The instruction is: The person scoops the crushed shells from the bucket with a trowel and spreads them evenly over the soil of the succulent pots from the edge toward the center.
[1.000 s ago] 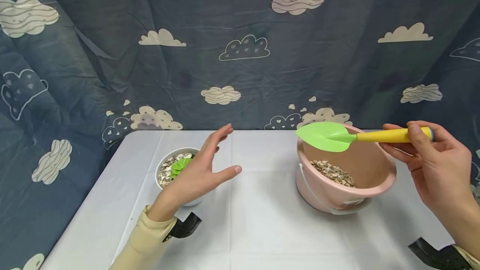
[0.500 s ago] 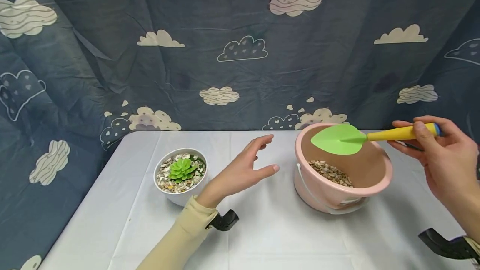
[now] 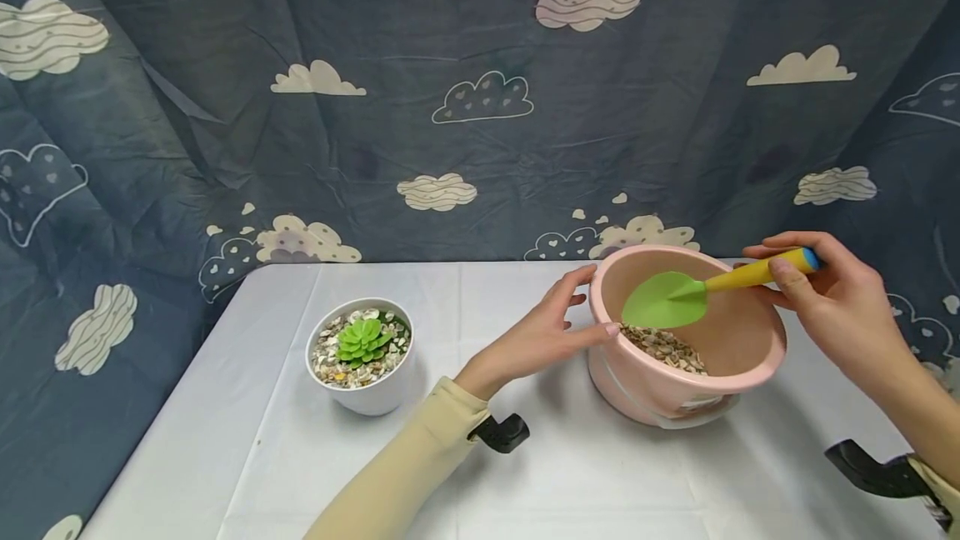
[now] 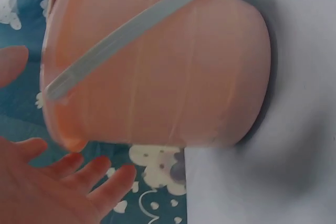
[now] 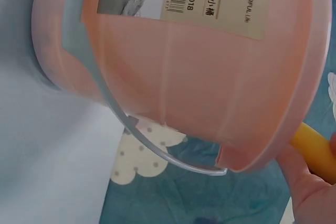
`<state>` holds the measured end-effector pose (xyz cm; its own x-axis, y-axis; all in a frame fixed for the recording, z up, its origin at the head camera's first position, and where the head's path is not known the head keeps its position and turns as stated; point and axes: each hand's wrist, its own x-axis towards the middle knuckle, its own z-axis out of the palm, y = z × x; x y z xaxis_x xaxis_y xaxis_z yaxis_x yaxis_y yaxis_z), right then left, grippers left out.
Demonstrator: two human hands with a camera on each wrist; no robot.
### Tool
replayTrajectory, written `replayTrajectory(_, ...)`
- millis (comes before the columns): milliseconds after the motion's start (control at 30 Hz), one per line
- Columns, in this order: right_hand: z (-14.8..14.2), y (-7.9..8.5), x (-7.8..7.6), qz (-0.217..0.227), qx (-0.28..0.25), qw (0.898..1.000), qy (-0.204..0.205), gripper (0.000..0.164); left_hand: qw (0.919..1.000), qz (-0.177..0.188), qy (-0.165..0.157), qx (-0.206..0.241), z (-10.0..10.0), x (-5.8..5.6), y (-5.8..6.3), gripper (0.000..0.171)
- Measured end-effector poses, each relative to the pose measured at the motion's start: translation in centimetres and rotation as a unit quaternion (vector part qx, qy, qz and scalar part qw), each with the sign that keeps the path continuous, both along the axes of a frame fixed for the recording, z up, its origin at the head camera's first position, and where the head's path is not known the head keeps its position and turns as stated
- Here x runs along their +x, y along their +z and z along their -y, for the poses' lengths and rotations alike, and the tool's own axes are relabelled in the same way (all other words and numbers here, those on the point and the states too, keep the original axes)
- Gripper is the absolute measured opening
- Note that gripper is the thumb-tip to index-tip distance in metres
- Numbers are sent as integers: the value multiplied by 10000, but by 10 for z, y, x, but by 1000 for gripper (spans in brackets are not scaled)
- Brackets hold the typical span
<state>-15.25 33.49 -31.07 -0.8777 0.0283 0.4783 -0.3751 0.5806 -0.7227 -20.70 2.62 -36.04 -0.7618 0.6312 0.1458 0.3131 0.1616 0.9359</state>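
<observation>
A pink bucket with a pale handle stands on the right of the white-covered table, tan and brown chips lying in its bottom. My right hand grips the yellow handle of a small green-bladed trowel. Its blade dips inside the bucket, just over the chips; whether it touches them I cannot tell. On the bucket's left, my left hand is spread with thumb and fingers apart at the rim. In the left wrist view its fingers look loosely extended beside the bucket wall.
To the left stands a white pot holding a green succulent among pale pebbles. A dark blue cloth with cloud prints hangs behind the white table cover. A label is stuck to the bucket's near side.
My left hand has moved right from over the pot to the bucket's left rim. The right hand has shifted and tilted the trowel, lowering its blade into the bucket.
</observation>
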Motion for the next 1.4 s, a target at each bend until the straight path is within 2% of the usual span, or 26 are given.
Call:
replayTrajectory(133, 2, -1, -4, 148, 241, 9996, 22, 29, 9999, 109, -46, 19, -13, -3, -6, 86)
replayTrajectory(333, 2, -4, -10, 364, 374, 9981, 318, 32, 9951, 731, -298, 600, -25, -6, -16, 89)
replayTrajectory(433, 3, -6, -14, 530, 531, 9963, 411, 32, 9930, 906, -332, 687, -27, -7, -19, 89)
replayTrajectory(600, 4, -9, -17, 656, 1022, 9917, 427, 30, 9930, 933, -378, 622, -26, -7, -19, 90)
replayTrajectory(867, 4, -7, -25, 429, 1472, 9870, 490, 25, 9932, 875, -489, 594, -24, -10, -17, 90)
replayTrajectory(1233, 9, -1, -36, 328, 1857, 9802, 610, 28, 9954, 731, -467, 417, -20, -13, -14, 91)
replayTrajectory(1400, 9, 1, -36, 378, 1955, 9777, 671, 28, 9946, 797, -481, 456, -20, -13, -14, 90)
